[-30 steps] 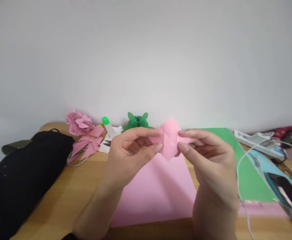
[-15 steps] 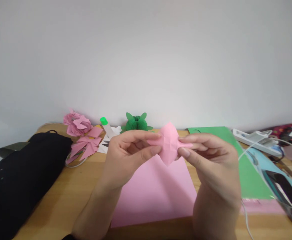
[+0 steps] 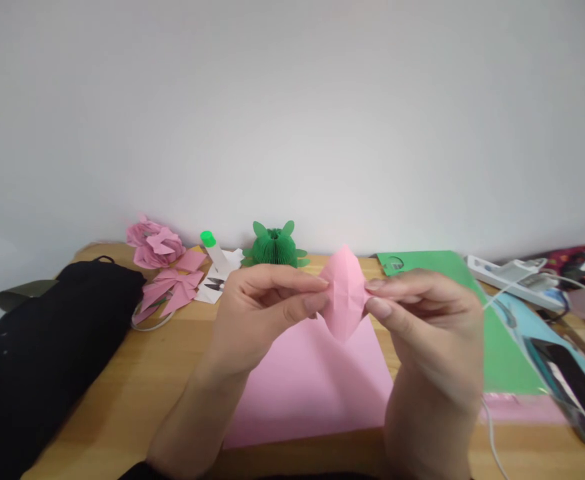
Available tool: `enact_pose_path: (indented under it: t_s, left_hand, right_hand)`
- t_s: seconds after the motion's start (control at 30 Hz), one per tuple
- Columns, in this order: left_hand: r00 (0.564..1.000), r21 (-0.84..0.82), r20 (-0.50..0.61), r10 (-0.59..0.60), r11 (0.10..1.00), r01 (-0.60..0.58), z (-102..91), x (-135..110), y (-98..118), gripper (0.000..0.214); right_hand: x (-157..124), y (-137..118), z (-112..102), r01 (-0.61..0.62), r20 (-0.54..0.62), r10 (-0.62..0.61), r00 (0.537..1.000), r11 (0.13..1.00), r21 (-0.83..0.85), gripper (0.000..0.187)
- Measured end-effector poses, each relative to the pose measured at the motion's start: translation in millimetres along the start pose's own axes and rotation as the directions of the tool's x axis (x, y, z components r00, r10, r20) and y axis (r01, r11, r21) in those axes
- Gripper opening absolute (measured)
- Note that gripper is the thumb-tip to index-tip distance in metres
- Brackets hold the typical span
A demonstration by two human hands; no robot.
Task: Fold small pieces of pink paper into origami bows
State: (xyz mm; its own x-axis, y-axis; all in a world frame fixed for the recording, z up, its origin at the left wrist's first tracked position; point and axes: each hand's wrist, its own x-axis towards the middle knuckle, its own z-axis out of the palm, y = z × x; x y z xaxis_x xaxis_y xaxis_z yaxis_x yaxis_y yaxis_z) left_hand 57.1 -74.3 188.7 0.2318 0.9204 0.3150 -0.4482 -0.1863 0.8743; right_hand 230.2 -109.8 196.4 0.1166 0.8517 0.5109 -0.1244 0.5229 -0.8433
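A folded pink paper piece (image 3: 345,293), creased and pointed at its top and bottom, is held up between both hands. My left hand (image 3: 267,313) pinches its left side between thumb and fingers. On the opposite side, my right hand (image 3: 422,320) grips it with thumb and fingertips. The fingers cover the piece's side parts. Below and behind it, a flat pink paper sheet (image 3: 312,393) lies on the wooden table (image 3: 97,393).
Black cloth (image 3: 67,333) lies at left. Along the back are pink paper flowers (image 3: 157,247), a pink paper bow (image 3: 175,283), a glue stick (image 3: 215,252) and a green paper figure (image 3: 274,248). Green paper (image 3: 502,347), a power strip (image 3: 515,283) and a phone (image 3: 572,383) lie right.
The pink piece has shifted slightly right and looks more spread out. The fingers of my right hand have drawn in over its right tip, and both hands moved slightly right.
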Motion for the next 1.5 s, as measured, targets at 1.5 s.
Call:
enact_pose_path:
  t_s: [1.5]
  left_hand:
    - [0.995, 0.004, 0.089, 0.047, 0.999, -0.047, 7.0, -9.7, 7.6, 0.013]
  right_hand:
    - [-3.8, -0.1, 1.0, 0.152, 0.165, -0.128, 0.978, 0.978, -0.140, 0.024]
